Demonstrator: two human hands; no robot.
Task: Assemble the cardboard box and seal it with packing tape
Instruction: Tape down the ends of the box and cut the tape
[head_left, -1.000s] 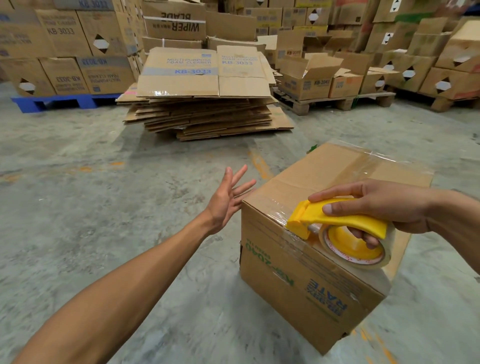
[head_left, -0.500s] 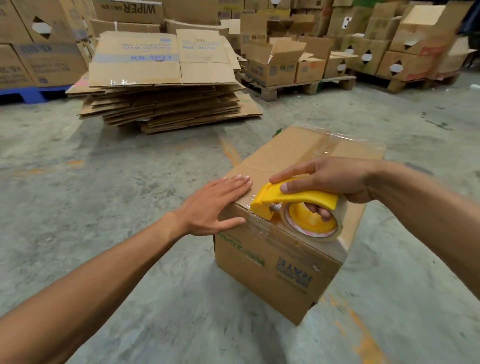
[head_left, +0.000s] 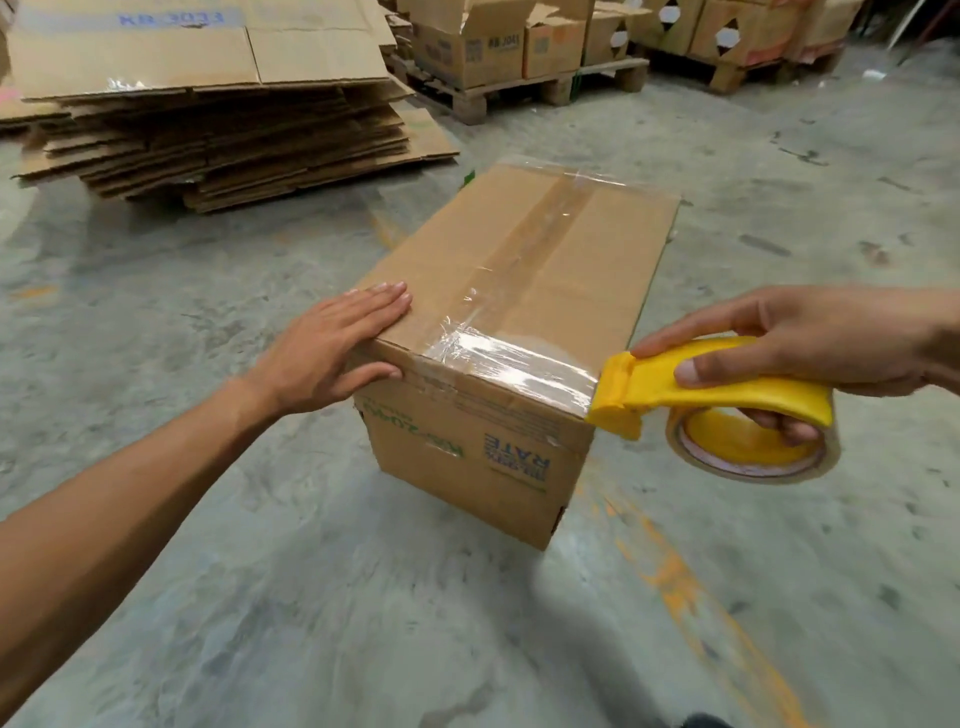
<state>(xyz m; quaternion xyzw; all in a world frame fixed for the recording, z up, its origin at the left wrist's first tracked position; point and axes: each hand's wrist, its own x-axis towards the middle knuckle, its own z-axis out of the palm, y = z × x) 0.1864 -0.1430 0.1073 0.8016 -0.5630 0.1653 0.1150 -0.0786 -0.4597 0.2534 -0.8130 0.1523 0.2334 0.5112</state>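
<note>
Since half a second ago: dispenser (head_left: 711, 387) off the box (head_left: 519, 291) top, now past the near right corner, clear tape (head_left: 519, 358) stretched along the near top edge behind it. Left hand (head_left: 332, 353) nearly in the same place, flat on the near left corner, fingers together and open, not clamped on anything, only pressing. Right hand (head_left: 810, 343) closed around the yellow handle, fingers through the roll (head_left: 753, 452).

Step in hand, as judged: closing the near edge seam of an already assembled box, standing on the concrete floor (head_left: 260, 571) just in front. Lengthwise strip over the middle seam already down; far edge also with tape.

Next move probably asks for a tilt of the dispenser so the blade cuts the tape at the corner, then a rub of the loose end down on the side, left hand keeping the box from sliding.

Box: brown corrugated board, matte, sharp edges, printed side. Tape: thin, glossy, wrinkled near the left end. Dispenser: smooth hard plastic, curved. Floor: rough, grey, stained.
</note>
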